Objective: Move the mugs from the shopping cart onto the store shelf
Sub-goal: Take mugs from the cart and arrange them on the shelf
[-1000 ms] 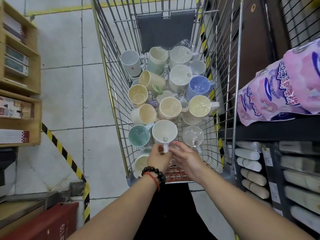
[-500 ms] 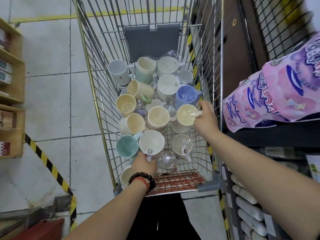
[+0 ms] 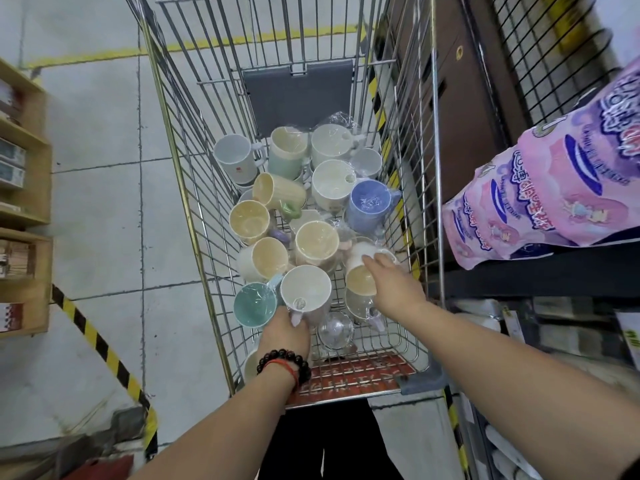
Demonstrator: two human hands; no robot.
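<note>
Several plastic-wrapped mugs in cream, white, teal and blue fill the wire shopping cart point(image 3: 180, 188). My left hand point(image 3: 285, 332), with a bead bracelet at the wrist, grips the handle of a white mug point(image 3: 306, 292) near the cart's front. My right hand point(image 3: 393, 289) holds a cream mug point(image 3: 360, 271) at the cart's right side, tipped on its side and lifted a little. A teal mug point(image 3: 251, 304) sits just left of the white one. The dark store shelf point(image 3: 540, 275) runs along the right.
Pink wrapped packs point(image 3: 554, 199) lie on the shelf board, with more goods on the level below. A clear glass lid point(image 3: 336, 329) lies on the cart floor between my hands. Wooden shelving point(image 3: 26, 216) stands at left, and yellow-black tape crosses the tiled floor.
My right hand went from the near mugs to the cream mug at the cart's right side, took hold of it and has drawn it nearer. My left hand stays on the white mug's handle.
</note>
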